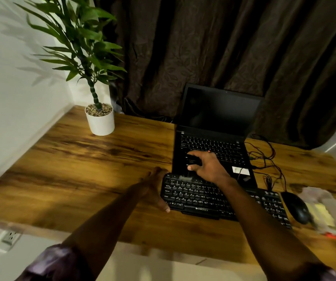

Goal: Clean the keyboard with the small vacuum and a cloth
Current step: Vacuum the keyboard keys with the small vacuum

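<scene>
Left hand clasps keyboard end; right hand grips vacuum.

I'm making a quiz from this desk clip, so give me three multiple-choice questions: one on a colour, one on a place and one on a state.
1. What colour is the plant pot? A) black B) white C) red
2. Where does the mouse lie? A) right of the keyboard B) left of the keyboard C) against the plant pot
3. How is the laptop? A) closed B) open, screen dark C) open, screen lit

Answers: 1 B, the pot is plain white. 2 A, the mouse sits off the keyboard's right end. 3 B, the lid stands up and the screen is black.
</scene>
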### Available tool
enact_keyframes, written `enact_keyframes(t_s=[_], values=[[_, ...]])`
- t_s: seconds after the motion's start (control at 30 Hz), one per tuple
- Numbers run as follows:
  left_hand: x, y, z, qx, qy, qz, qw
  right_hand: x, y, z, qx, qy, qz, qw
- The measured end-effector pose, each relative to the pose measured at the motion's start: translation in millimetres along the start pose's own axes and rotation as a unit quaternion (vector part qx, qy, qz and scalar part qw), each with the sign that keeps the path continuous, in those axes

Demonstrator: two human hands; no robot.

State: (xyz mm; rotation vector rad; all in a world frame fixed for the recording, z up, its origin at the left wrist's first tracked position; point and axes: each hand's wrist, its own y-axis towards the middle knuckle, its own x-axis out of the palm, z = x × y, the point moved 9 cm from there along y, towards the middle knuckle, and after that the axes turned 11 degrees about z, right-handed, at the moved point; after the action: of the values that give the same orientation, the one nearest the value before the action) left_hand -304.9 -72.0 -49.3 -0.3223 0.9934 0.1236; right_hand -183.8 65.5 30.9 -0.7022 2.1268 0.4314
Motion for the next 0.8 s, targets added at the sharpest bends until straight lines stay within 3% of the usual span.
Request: enact_keyframes(t_s=[0.2, 0.37, 0.8], values=[[3, 2, -4, -0.001, 0.013, -0.001, 1.0, 0, 5, -7, -0.014, -0.046, -0.008, 0.999], [9, 5, -10, -0.015, 0.004, -0.017, 1.0, 23, 4, -43, -0.051, -0.007, -0.014, 0.999], [9, 1, -9, -0.01, 0.02, -0.019, 1.0, 23, 0, -47, -0.017, 0.108, 0.023, 0.994]])
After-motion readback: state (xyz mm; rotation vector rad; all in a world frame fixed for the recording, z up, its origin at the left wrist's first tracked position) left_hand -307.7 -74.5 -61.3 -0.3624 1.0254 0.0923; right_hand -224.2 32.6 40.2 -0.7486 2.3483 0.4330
